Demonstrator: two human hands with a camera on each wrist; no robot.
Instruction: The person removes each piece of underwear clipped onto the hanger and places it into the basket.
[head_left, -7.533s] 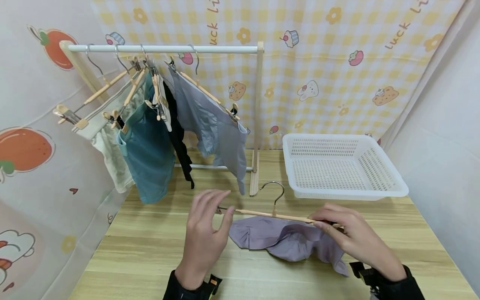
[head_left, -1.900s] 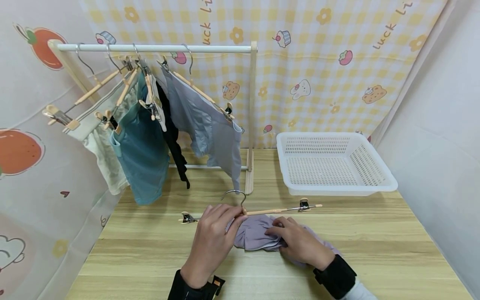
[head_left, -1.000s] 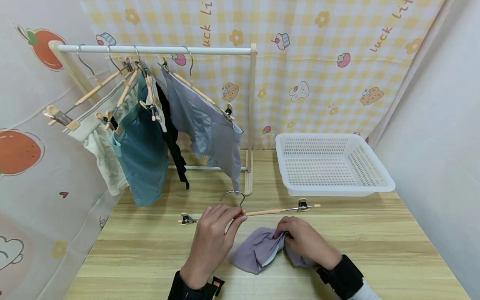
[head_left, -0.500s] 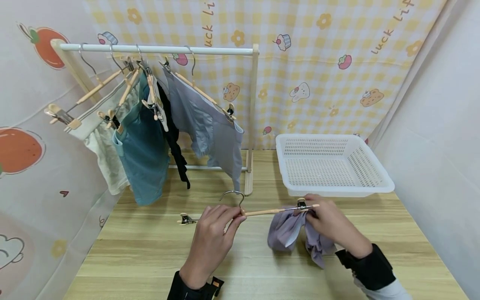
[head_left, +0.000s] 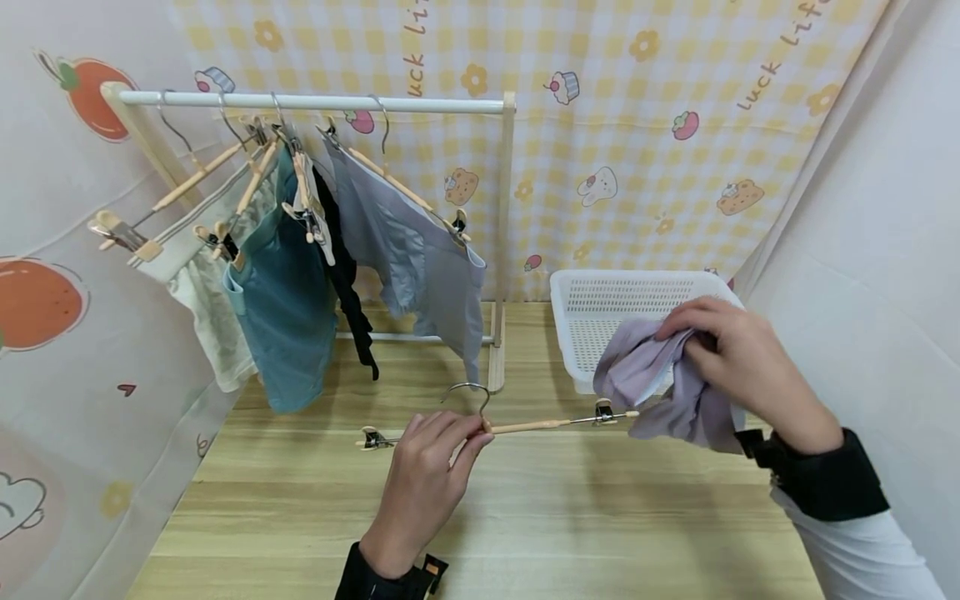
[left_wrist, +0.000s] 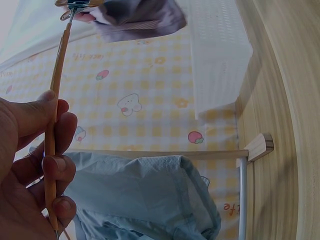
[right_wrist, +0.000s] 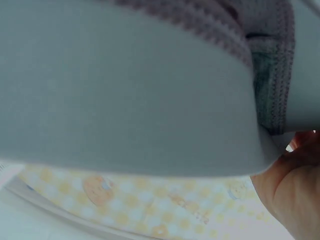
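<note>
My left hand pinches the middle of a wooden clip hanger below its metal hook, low over the table. A black-and-metal clip stands at each end of the bar, with no cloth in it. In the left wrist view, the fingers curl round the bar. To the right, my right hand grips a crumpled lilac garment by its upper edge. It hangs in front of the basket and behind the hanger's right end. Pale cloth fills most of the right wrist view, hiding much of that hand.
A white clothes rack stands at the back left. From it hang pale shorts, a teal garment, a black piece and grey-blue shorts, all on clip hangers. A white perforated basket sits at the back right.
My right hand has lifted the lilac garment off the table from beneath the hanger and carried it right and up, before the basket. The left hand moved to the hanger's middle earlier and stays there.
</note>
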